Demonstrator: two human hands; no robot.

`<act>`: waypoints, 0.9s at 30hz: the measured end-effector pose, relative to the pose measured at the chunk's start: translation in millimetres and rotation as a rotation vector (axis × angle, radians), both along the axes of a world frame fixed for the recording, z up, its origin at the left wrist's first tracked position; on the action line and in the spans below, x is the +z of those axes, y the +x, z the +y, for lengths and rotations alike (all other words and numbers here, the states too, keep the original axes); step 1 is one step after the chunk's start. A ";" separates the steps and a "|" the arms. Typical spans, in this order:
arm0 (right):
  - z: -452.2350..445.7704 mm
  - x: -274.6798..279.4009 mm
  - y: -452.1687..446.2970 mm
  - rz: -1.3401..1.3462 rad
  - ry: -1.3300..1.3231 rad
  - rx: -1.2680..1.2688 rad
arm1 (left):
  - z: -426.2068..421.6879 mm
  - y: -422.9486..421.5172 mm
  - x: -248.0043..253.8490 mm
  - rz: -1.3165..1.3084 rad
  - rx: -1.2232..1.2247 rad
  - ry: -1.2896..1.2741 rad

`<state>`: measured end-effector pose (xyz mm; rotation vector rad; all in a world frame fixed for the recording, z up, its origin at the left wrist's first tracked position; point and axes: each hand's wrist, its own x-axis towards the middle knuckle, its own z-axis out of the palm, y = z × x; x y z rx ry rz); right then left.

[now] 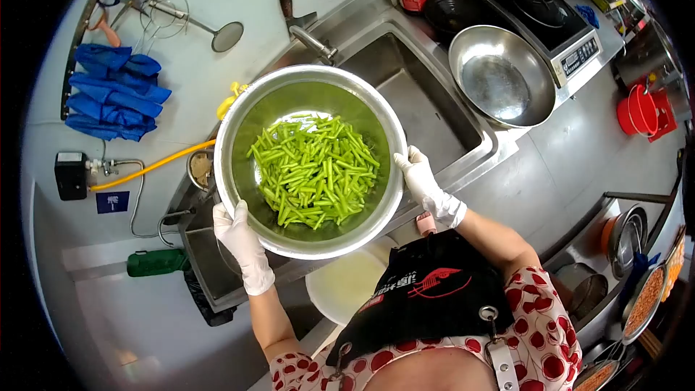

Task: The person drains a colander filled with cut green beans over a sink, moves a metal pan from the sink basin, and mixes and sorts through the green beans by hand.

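A large round metal basin [311, 245] holds a heap of cut green bean pieces [316, 172]. My left hand [242, 246], in a white glove, grips its lower left rim. On the right rim, my right hand [427, 182], also gloved, is closed with the thumb on the edge. The basin is held up over the steel sink unit and tilts towards me, so its inside shows. Behind it, the faucet [313, 43] reaches over the sink basin [405, 94].
Right of the sink sits a metal wok [501, 76], beside an induction cooker [575, 58]. A white tub [347, 286] stands below the held basin. Blue gloves [116, 94] and a strainer [227, 37] hang on the left wall. A red bucket [638, 111] is far right.
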<state>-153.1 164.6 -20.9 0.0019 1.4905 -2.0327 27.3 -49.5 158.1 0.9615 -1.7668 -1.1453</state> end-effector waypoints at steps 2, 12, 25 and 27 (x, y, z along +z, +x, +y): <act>0.3 -2.9 0.2 -0.015 -0.005 0.000 | 0.8 -3.4 1.0 0.010 -0.016 -0.019; 5.2 -5.4 -4.0 0.000 0.005 -0.046 | 9.4 -20.9 13.1 0.023 -0.094 -0.021; 6.1 7.2 -0.1 -0.071 -0.127 -0.098 | 31.6 -30.5 43.5 -0.021 -0.112 -0.114; 7.5 11.8 -0.9 -0.088 -0.159 -0.098 | 37.3 -32.3 46.9 -0.014 -0.103 -0.125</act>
